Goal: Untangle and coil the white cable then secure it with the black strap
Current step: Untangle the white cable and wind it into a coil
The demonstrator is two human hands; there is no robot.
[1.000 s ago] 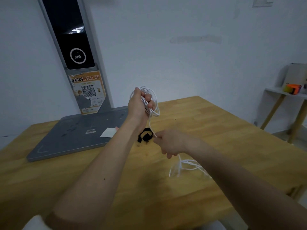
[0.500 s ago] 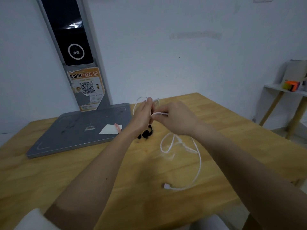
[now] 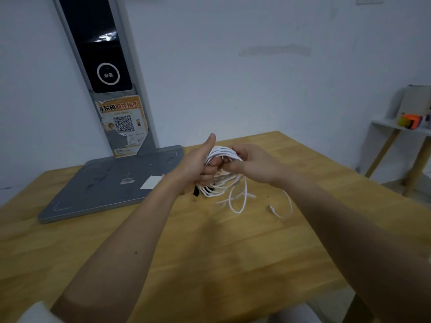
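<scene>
Coiling white cable (image 3: 222,153), left hand (image 3: 198,165) grip clamped on loops; right hand (image 3: 253,166) pinching strand

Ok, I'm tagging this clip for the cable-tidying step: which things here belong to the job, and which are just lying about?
Part of the job:
- white cable, loops held in the left hand, right hand gripping a strand
- black strap, lying on the wooden table

Just lying about:
- grey stand base
- white paper slip
- orange object on the side shelf
</scene>
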